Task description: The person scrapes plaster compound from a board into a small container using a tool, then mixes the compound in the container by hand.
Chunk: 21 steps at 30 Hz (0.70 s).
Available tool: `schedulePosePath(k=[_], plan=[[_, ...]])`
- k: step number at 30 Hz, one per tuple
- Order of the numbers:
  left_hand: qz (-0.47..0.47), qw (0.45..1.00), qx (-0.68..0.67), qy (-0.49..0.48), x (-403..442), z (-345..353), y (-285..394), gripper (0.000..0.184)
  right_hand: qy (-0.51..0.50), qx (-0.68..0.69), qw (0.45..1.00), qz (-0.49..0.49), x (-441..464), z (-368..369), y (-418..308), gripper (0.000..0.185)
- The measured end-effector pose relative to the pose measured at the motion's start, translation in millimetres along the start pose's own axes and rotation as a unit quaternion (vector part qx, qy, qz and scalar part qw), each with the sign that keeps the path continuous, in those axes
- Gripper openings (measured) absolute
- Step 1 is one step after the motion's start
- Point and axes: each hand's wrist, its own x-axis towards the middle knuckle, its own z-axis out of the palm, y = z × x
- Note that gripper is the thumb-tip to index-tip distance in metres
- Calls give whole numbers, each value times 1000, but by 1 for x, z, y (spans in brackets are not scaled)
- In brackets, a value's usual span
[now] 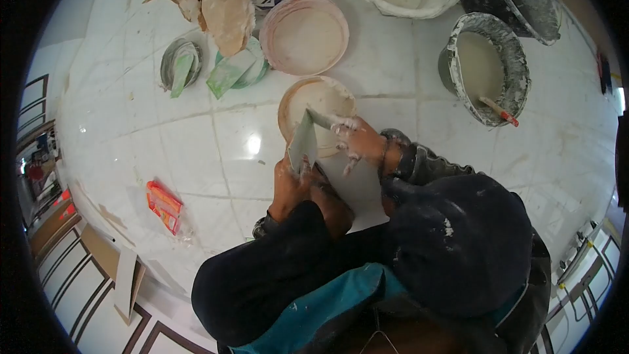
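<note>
My left hand is closed around a pale green, plaster-smeared flat spreader, its tip pointing up and away from me. Closed on a second, smaller-looking greenish scraper is my right hand, its fingers spotted with white paste. The two blades meet near their tips above a round tan bowl of cream-coloured plaster. My forearms and wrists hide part of the floor in front of my knees. Part of the left hand's grip is covered by the spreader.
Beyond the bowl stands a pinkish basin. Right are a dark bucket of cloudy water with a red-handled brush, and a white tub. Left are green scrapers, a torn paper sack and an orange-red packet.
</note>
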Motion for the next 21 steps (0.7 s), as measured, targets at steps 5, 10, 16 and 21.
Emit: schedulePosePath(k=[5,10,16,21], plan=[[33,999,-21,21,0,8,-17,32,85,12,996,4,3,-9,-6,48],[-2,975,-201,95,3,2,-32,29,47,-234,965,-104,-20,6,-12,47],[-48,979,-190,53,4,-9,-28,26,17,-610,732,-303,-29,14,-8,58],[-12,984,-175,-25,2,-4,-19,29,19,-607,725,-327,-32,21,-16,57]])
